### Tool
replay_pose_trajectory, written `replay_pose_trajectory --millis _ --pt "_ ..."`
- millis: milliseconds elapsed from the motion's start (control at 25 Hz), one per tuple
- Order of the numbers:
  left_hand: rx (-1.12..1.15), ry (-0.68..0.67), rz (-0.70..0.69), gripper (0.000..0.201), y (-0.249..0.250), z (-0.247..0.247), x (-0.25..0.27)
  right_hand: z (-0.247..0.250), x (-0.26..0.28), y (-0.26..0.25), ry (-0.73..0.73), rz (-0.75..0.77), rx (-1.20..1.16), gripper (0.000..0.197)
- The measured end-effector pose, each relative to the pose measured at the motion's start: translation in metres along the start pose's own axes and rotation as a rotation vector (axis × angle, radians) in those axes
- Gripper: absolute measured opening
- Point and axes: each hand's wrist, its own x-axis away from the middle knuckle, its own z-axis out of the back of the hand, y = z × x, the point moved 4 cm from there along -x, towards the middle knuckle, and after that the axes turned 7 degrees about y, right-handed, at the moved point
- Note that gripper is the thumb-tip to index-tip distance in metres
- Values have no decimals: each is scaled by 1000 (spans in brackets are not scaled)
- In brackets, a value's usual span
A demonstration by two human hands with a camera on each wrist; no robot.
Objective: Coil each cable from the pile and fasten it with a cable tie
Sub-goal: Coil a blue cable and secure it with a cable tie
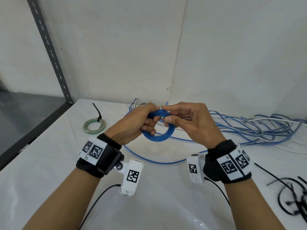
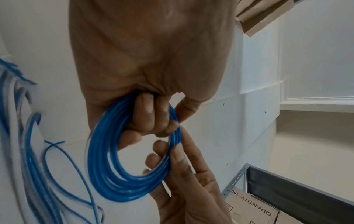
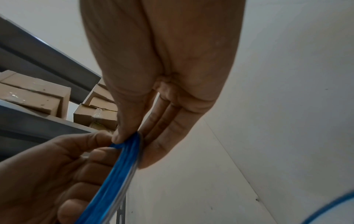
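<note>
A blue cable coil (image 1: 158, 128) hangs in the air above the white table (image 1: 49, 163), between both hands. My left hand (image 1: 141, 120) grips the coil's left side with its fingers curled through the ring (image 2: 151, 118). My right hand (image 1: 179, 117) pinches the coil's upper right rim between thumb and fingers (image 3: 130, 141). A loose blue strand (image 1: 157, 161) trails from the coil down onto the table. The pile of blue and white cables (image 1: 249, 128) lies at the back right. Black cable ties (image 1: 292, 201) lie at the right edge.
A finished green and white coil (image 1: 94, 126), bound with a black tie, lies at the back left. A dark metal shelf (image 1: 25, 117) stands left of the table, with cardboard boxes (image 3: 34, 94) on its shelves. White walls close off the back and right.
</note>
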Motion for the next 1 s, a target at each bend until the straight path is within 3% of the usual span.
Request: replay_pose_trajectory --millis 120,200,240,320,440,520,720,840,920,1000 --pt "-2 -8 13 40 -9 -8 -6 -1 7 1 -1 -77 -34 21" --pt "-39 -20 64 41 -24 -19 -9 13 11 14 39 -263 -50 18" --pt "-65 -21 86 40 -31 -23 -10 25 11 27 89 -388 -5 27" --pt "-135 -51 121 39 -46 -36 -7 72 23 54 169 -576 340 34" --pt "-197 -106 130 39 -55 -57 1 146 61 80 110 -752 1179 28" --pt "-202 -131 132 39 -56 -68 8 172 89 84 58 -835 1396 33" --pt "-174 -163 121 36 -57 -79 11 182 118 81 22 -877 1514 29" --pt "-132 -147 109 38 -52 -74 10 176 97 61 116 -813 1528 30" --pt "-83 -123 92 39 -46 -64 8 163 73 43 248 -689 1365 24" --pt "-39 -73 62 40 -38 -50 1 138 49 26 372 -520 914 6"
